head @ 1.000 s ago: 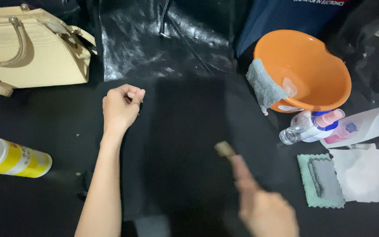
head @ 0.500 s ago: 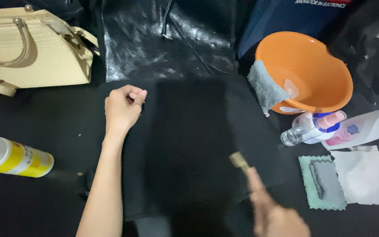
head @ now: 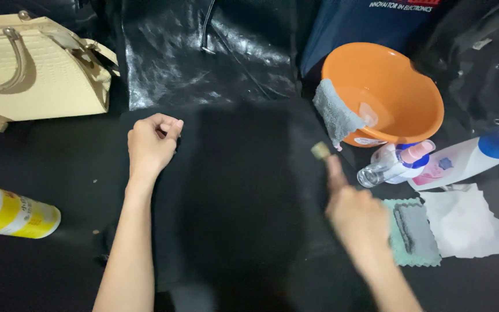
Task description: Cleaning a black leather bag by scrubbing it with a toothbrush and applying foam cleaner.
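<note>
Two bottles (head: 397, 163) beside orange basin (head: 399, 81) | left hand (head: 150, 141) fisted on black fabric (head: 232, 190) | right hand (head: 356, 214) clamps small brush (head: 320, 151)

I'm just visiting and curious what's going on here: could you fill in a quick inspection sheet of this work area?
Surface: black table, dark.
Job's things: flat black bag; small brush.
Clutter: cream handbag, orange basin with grey cloth on its rim, yellow spray can, bottles, white cloth, teal cloth.
Grippers: left hand closed, resting on the bag; right hand holds the brush, blurred.
Cables: nothing seen.
Surroundings: shiny black bag behind.
</note>
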